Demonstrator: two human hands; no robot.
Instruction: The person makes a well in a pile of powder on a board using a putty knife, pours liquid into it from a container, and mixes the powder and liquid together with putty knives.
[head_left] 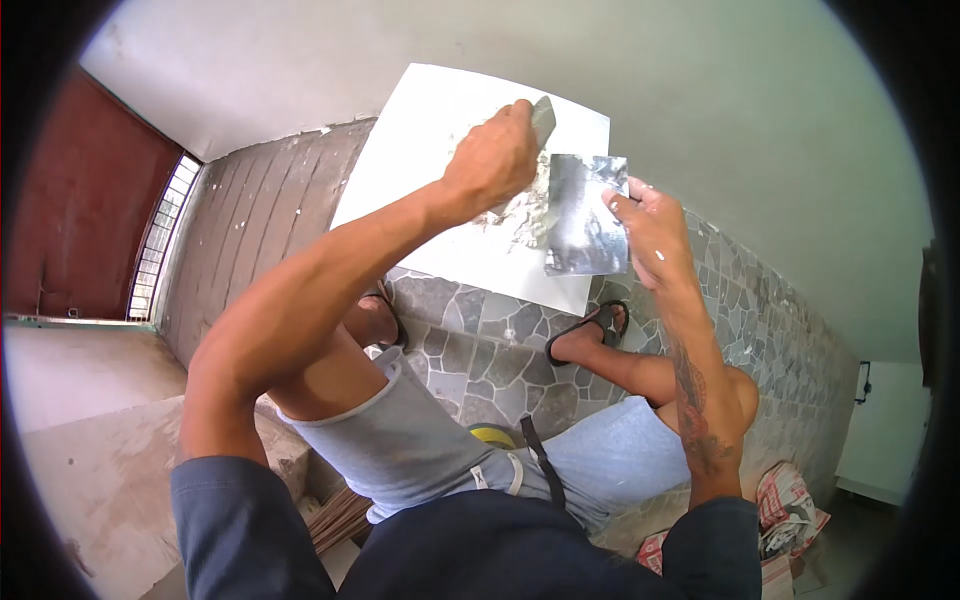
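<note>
My left hand (495, 160) is closed around a flat grey scraper (543, 122), whose end sticks out past the fingers; the palm hides most of it. Below that hand, a rough patch of whitish paste (522, 222) is spread on a large white board (400, 190). With thumb and fingers, my right hand (658, 230) grips the right edge of a shiny rectangular metal plate (585, 225). The plate is tilted over the right part of the board, close beside the paste. White smears mark the right hand's fingers.
Grey stone-patterned tiles (450, 350) lie under the board and my sandalled feet. A pale wall (720, 110) rises behind the board. To the left are brown floor planks (260, 200) and a red door (85, 190). A printed sack (790, 505) stands at lower right.
</note>
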